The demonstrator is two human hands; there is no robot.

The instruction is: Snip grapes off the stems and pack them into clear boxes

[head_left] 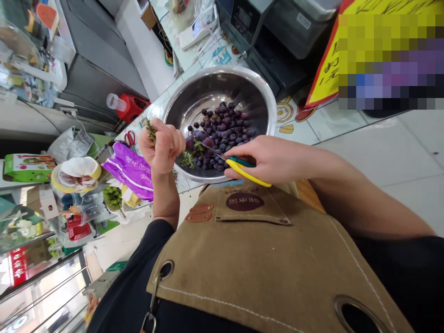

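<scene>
A purple bag lies left of a steel bowl, with red-handled scissors just beside its far edge. Next, the person's left hand is clenched around a green grape stem, 1 end poking out at the fist's far-left side. Held grapes and green stalks show to the right of that fist, over the left part of the bowl, between the 2 hands but nearer the left. Yellow-and-green scissors point at them from the right, the long axis running from handles at near right to tips at far left; whether the tips touch fruit or stalk cannot be told. Loose grapes heap in the bowl, beyond the blades. At far-left reach, the right hand grasps the handles, fingers curled around them, by the bowl's near-right rim.
</scene>
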